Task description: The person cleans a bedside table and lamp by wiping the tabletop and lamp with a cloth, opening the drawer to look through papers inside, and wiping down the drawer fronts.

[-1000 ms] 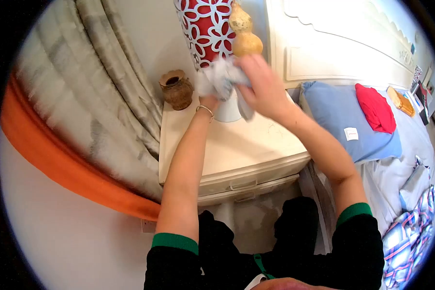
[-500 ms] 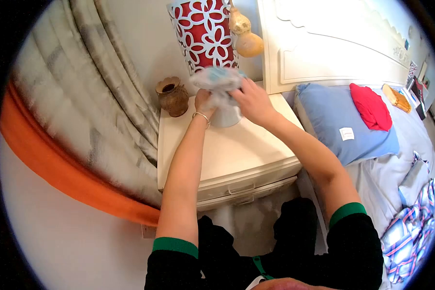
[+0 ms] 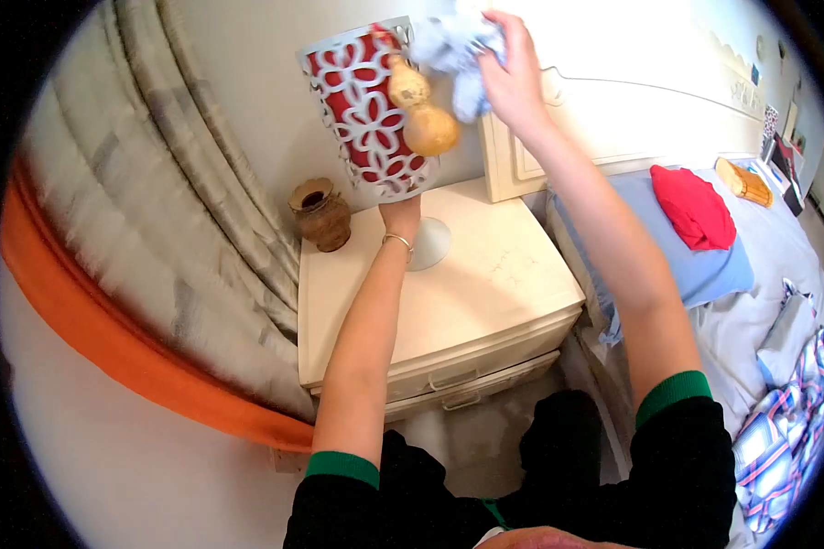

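Pale bedroom wall at the far side, grey-streaked curtain [image 3: 201, 183] with a smooth orange band [image 3: 137, 339] on the left, cream headboard [image 3: 650, 119] with moulded edging on the right. Near and central, a cream nightstand [image 3: 485, 302], painted finish, with some fine marks on top.

On it, towards the far edge, a lamp: cylindrical lampshade [image 3: 362, 114] of white flower-shaped openwork over red, leaning left at the top, above a round pale base [image 3: 433, 245]. Seems midway through the handling, judging by both hands being occupied: cloth gathered up, lamp not yet let go, cloth not yet laid down. Cannot tell how much of the shade remains to be dealt with.

Left hand [image 3: 400, 215] under the shade's lower edge, apparently at the stem; fingers hidden, so cannot tell how tightly closed. Right hand [image 3: 513, 73] raised, fingers pinched around a soft, crumpled pale-blue cloth [image 3: 453, 46], just right of the shade's top.

Between, a glossy, double-bulbed yellow gourd [image 3: 430, 131], overlapping the shade's right side. Farther left, a rough brown vase [image 3: 322, 220] with a flared, uneven rim.
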`<action>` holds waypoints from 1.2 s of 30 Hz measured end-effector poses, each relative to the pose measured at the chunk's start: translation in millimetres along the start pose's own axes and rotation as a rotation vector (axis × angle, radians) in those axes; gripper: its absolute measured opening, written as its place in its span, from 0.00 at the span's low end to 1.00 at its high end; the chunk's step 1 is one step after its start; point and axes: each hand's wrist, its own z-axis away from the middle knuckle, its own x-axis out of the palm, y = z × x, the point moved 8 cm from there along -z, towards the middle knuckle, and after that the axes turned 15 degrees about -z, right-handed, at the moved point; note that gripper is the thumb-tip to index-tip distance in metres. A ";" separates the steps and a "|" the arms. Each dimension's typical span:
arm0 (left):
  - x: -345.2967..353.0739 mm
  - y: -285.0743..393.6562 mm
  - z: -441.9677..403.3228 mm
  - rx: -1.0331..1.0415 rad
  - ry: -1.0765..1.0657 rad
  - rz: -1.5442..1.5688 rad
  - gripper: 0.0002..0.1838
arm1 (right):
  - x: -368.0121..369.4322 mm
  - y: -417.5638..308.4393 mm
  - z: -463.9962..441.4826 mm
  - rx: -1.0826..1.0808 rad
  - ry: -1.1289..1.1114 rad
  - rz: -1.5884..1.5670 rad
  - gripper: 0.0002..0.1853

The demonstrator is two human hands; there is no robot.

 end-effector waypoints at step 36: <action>-24.4 -23.8 1.9 -0.278 -0.379 0.125 0.06 | 134.8 -65.5 153.3 -0.392 -0.585 0.341 0.14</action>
